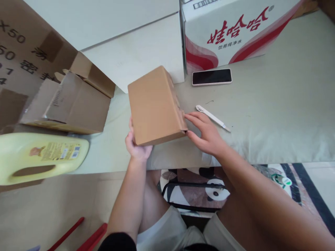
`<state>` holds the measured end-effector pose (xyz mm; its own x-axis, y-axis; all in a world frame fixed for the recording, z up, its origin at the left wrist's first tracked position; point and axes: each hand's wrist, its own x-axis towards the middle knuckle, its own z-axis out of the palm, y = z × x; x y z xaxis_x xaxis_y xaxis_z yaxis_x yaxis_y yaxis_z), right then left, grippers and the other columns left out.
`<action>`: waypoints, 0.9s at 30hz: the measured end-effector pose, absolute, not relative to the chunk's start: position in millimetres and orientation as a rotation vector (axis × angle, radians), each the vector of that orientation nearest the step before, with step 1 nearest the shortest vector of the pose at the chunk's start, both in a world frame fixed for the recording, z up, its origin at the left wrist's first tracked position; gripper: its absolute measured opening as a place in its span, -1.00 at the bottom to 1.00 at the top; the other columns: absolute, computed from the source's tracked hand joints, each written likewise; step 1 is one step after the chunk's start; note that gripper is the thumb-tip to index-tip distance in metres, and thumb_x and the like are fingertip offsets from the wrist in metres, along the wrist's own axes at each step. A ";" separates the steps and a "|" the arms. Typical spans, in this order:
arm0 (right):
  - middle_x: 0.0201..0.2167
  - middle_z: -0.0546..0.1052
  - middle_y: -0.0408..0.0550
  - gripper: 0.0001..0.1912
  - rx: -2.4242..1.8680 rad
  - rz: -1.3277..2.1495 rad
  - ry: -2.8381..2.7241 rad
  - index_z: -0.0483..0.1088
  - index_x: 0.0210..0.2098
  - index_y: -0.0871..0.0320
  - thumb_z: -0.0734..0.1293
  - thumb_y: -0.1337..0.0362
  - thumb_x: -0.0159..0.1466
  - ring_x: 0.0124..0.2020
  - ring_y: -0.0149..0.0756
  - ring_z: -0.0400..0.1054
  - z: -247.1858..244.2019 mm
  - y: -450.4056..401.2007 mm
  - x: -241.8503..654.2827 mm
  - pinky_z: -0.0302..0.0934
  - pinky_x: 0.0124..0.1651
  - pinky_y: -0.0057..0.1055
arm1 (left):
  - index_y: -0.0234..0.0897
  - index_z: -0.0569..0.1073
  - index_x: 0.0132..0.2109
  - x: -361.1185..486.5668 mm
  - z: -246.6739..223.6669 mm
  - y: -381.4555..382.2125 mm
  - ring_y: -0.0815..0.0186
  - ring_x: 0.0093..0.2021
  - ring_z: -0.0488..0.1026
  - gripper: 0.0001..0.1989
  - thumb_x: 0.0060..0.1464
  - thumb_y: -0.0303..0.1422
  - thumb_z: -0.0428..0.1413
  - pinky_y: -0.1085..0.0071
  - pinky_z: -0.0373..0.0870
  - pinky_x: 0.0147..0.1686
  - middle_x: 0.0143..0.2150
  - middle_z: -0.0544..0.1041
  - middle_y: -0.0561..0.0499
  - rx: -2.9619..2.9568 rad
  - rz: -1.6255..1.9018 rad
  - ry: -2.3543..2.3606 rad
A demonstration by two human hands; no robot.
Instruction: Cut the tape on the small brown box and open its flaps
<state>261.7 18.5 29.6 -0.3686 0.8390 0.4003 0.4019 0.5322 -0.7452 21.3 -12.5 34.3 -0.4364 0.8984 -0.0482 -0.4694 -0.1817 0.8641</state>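
A plain brown cardboard box (157, 108) is tilted above the near edge of the light cloth-covered surface. My left hand (138, 148) grips it from below at its lower left corner, with most of the fingers hidden behind it. At the box's right side, where the flaps meet, my right hand (202, 132) touches the edge with its fingertips, fingers stretched and apart. Just beyond that hand lies a white utility knife (212, 118), its tip pointing to the lower right. Farther back rests a phone (211, 77) with a dark screen.
A white carton with red lettering (235, 35) and a large white box (136, 52) stand at the back. On the left are an opened cardboard box (78, 104) and a pale yellow jug (44, 157). A bottle (281, 180) shows below the surface's front edge.
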 end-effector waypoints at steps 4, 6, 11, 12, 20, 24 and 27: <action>0.38 0.33 0.14 -0.40 -0.926 0.800 -1.981 0.31 0.33 0.07 0.27 0.00 0.37 0.43 0.12 0.14 25.6 18.2 263.6 0.01 0.43 0.25 | -0.16 0.58 -0.13 20.4 30.0 -10.0 0.03 0.08 0.56 -0.45 -0.09 0.17 0.20 0.28 0.50 -0.04 -0.11 0.66 -0.03 0.660 1.846 1.130; 0.46 0.21 0.14 -0.32 -0.851 0.837 -1.981 0.21 0.41 0.07 0.25 -0.06 0.38 0.49 0.10 0.04 24.6 17.7 263.9 -0.05 0.47 0.21 | -0.16 0.59 -0.13 18.9 28.6 -8.0 0.05 0.03 0.58 -0.41 -0.04 0.23 0.15 0.27 0.51 -0.05 -0.17 0.66 -0.02 0.724 1.866 1.157; 0.46 0.21 0.12 -0.31 -0.744 0.878 -1.918 0.13 0.43 0.04 0.24 -0.06 0.40 0.52 0.05 -0.05 24.5 14.7 261.9 -0.06 0.49 0.17 | -0.17 0.61 -0.10 17.1 26.9 -4.9 0.02 0.12 0.54 -0.37 -0.03 0.25 0.14 0.28 0.49 0.04 -0.08 0.67 -0.03 0.820 1.979 1.260; 0.45 0.24 0.13 -0.35 -0.746 0.883 -1.905 0.18 0.39 0.05 0.26 -0.05 0.40 0.52 0.06 -0.05 24.5 14.2 261.3 -0.04 0.48 0.19 | -0.18 0.61 -0.09 17.1 26.6 -5.1 0.01 0.15 0.52 -0.35 -0.05 0.27 0.13 0.28 0.49 0.05 -0.05 0.67 -0.03 0.808 2.000 1.273; 0.44 0.22 0.13 -0.40 -0.695 0.897 -1.952 0.23 0.35 0.01 0.21 -0.09 0.41 0.49 0.07 0.03 28.4 14.5 259.8 0.00 0.45 0.18 | -0.07 0.58 0.05 15.6 23.2 -11.0 0.02 0.34 0.36 -0.27 0.03 0.36 0.02 0.22 0.36 0.27 0.20 0.56 -0.01 0.908 1.987 1.144; 0.33 0.26 0.21 -0.37 -0.698 0.853 -1.973 0.23 0.37 0.04 0.22 -0.08 0.41 0.38 0.08 0.17 26.7 12.5 259.5 0.12 0.38 0.13 | -0.10 0.60 0.00 12.1 18.8 -11.3 0.00 0.27 0.43 -0.26 -0.07 0.36 0.11 0.23 0.44 0.16 0.08 0.62 -0.05 0.859 1.990 1.197; 0.18 0.33 0.21 -0.40 -0.726 0.818 -2.011 0.31 0.30 0.08 0.23 -0.09 0.39 0.26 0.07 0.26 25.6 10.4 259.2 0.18 0.30 0.12 | -0.12 0.60 -0.02 12.3 19.8 -11.0 0.00 0.23 0.46 -0.24 -0.05 0.38 0.07 0.23 0.47 0.12 0.05 0.63 -0.05 0.865 1.988 1.229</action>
